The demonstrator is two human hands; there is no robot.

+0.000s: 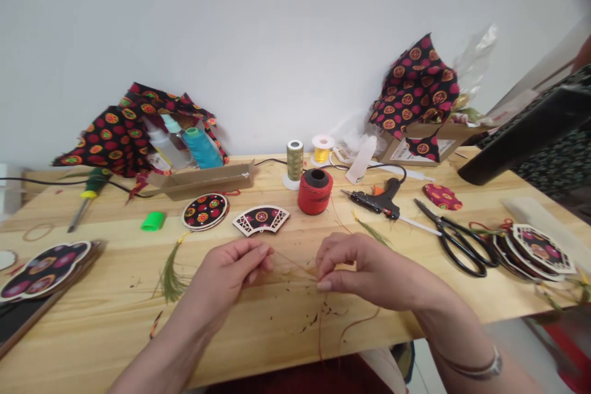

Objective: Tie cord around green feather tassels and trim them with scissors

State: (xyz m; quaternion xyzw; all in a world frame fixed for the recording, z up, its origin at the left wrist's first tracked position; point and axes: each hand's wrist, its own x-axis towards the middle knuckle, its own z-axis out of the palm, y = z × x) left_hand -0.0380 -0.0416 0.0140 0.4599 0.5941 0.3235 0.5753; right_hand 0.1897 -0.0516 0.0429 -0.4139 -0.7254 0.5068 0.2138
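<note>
A thin red thread [295,263] is stretched between my two hands above the wooden table. My left hand [237,263] pinches one part of it between thumb and fingers. On the other side, my right hand [346,261] is closed on the thread, and loose ends hang below it past the table's front edge. Behind the hands stands a red thread spool [315,192], with a strand running from it toward my right hand. A fan-shaped ornament [261,220] with a pale cut-out frame and dark patterned fabric lies just beyond my left hand.
Right of the spool lie a black glue gun [376,200], black-handled scissors [462,246] and stacked ornaments [538,252]. To the left are a round ornament [205,211], its green tassel [172,274], a green cap [152,221] and a screwdriver [87,197]. Patterned fabric [111,129] and boxes line the wall.
</note>
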